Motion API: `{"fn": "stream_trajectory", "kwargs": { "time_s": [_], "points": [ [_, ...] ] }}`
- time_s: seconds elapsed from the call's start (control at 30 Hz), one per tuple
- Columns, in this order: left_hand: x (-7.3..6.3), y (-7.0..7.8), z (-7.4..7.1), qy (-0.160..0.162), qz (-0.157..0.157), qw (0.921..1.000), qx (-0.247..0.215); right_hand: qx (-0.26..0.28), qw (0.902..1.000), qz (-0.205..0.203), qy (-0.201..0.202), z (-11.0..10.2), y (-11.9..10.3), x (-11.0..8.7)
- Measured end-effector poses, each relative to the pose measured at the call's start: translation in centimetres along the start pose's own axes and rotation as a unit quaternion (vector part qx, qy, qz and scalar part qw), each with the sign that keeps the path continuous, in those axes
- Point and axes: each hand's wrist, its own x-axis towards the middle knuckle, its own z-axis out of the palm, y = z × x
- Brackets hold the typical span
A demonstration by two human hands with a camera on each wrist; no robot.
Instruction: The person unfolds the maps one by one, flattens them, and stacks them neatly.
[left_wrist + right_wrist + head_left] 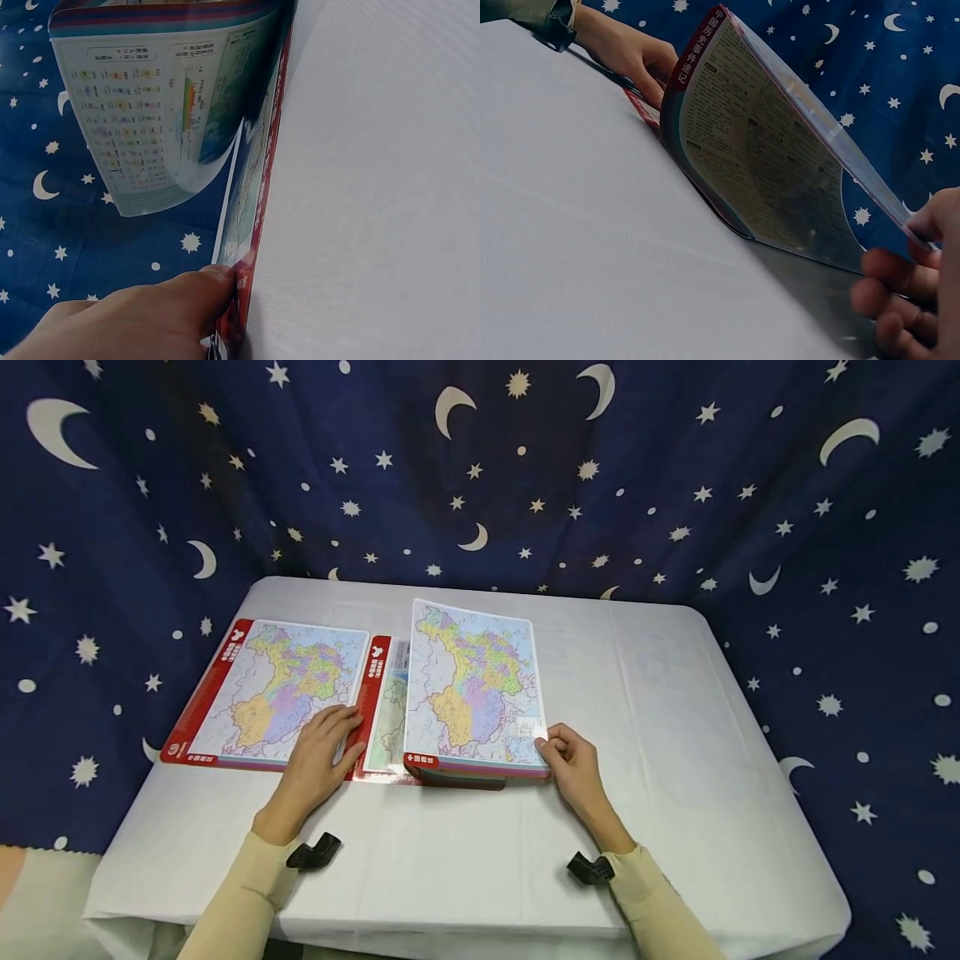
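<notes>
Over table (637, 693), right hand (576, 768) pinches raised map (480, 681), part-hiding page (392, 727); unclenched left hand (318, 756) overlaps flat map (281, 685).

The head view is bright and fairly crisp, stretched toward its edges; both wrist views look dimmer, softer — a shadow dulls the tabletop (592, 195) beneath the lifted sheets (757, 135) — pale sheen above.

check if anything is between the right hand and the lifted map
Nothing visible is: the right hand already pinches the lifted map by its right edge. The left hand is over by the left map, away from that edge.
</notes>
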Motion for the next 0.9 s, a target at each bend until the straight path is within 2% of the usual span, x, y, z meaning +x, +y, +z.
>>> {"fn": "stream_trajectory", "kwargs": {
  "time_s": [0.27, 0.47, 0.7, 0.9],
  "points": [
    [0.0, 0.1, 0.0, 0.004, 0.006, 1.0000, 0.004, -0.005, 0.9998, 0.016, 0.009, -1.0, 0.0, -0.3],
    [-0.1, 0.2, 0.0, -0.004, 0.002, 1.0000, 0.003, 0.011, 0.9985, 0.036, 0.039, -1.9, 0.4, -0.4],
    [-0.3, -0.1, -0.1, -0.005, -0.006, 0.9999, 0.012, 0.012, 0.9988, 0.026, 0.040, -2.3, 0.3, -0.4],
    [-0.2, -0.1, -0.1, -0.001, 0.002, 1.0000, 0.005, 0.002, 0.9970, 0.028, 0.072, -3.6, 0.5, -0.5]
  ]
}}
